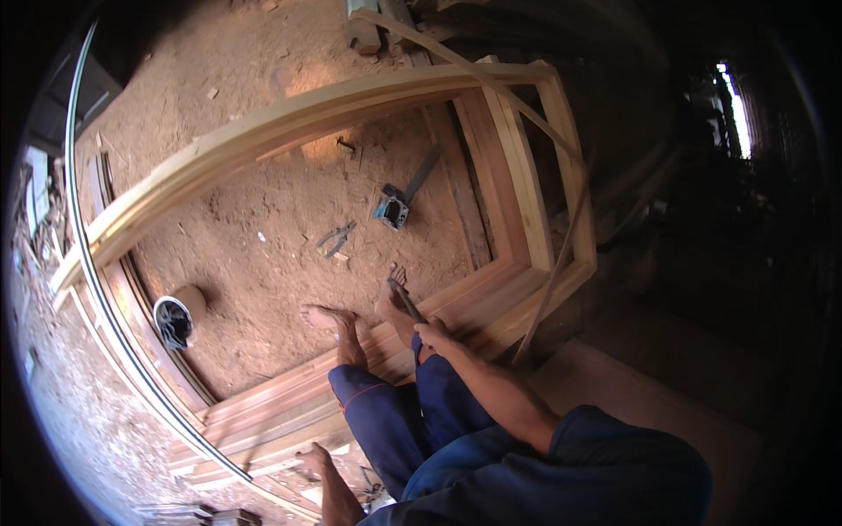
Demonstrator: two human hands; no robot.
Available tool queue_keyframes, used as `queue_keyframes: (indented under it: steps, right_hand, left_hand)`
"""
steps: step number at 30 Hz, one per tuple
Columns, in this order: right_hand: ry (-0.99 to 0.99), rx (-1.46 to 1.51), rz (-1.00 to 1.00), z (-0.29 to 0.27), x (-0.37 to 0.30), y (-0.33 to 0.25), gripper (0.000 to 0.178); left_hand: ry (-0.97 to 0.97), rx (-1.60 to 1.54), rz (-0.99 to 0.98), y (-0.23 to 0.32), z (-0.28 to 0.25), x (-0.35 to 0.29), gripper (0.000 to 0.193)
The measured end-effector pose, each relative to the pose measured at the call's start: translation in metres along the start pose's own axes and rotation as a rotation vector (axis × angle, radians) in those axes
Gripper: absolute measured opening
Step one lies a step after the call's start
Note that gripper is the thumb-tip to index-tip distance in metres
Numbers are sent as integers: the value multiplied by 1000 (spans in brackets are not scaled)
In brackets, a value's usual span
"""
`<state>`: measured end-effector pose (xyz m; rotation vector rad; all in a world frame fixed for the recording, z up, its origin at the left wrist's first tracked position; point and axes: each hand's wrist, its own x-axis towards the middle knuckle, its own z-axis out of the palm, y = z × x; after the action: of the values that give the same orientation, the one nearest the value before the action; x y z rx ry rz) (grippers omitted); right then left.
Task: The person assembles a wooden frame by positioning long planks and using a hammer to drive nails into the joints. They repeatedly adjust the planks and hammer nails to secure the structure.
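Observation:
A large wooden frame (263,123) of planed pale and reddish timber lies around me. My right hand (429,332) is closed on a slim dark tool (407,305), which slants down over my foot beside the frame's near timbers. Its working end is too dark to make out. Low at the left, my left hand (315,457) is held out with its fingers apart, beside the near timber (289,421), and nothing shows in it. Whether it touches the wood I cannot tell. Both bare feet stand on the dirt inside the frame.
On the dirt inside the frame lie pliers (337,238) and a blue-and-dark box-like object (391,210). A pale bucket (189,307) with dark contents lies by the left side. A long striped strip (83,237) crosses the left end; a thin wooden strip (456,60) spans the far right corner.

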<state>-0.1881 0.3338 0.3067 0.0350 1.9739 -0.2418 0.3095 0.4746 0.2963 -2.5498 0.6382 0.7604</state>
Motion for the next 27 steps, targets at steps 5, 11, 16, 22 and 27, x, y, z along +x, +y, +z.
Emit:
queue_keyframes:
  steps: [5, 11, 16, 22, 27]
  right_hand:
    - [228, 179, 28, -47, 23, -39, 24]
    - [62, -135, 24, -96, 25, -40, 92]
    - [88, -307, -467, -165, -1, 1, 58]
    - [107, 90, -562, -307, -93, 66, 29]
    - [-203, 188, -511, -379, -174, 109, 28]
  left_hand:
    - [-575, -673, 144, 104, -40, -62, 50]
    - [-547, -684, 262, 180, -75, -112, 47]
    - [-522, -527, 760, 223, -115, -178, 37]
    - [-392, -219, 1311, 247, -214, -297, 29]
    - [-737, -260, 1294, 267, -275, -389, 21]
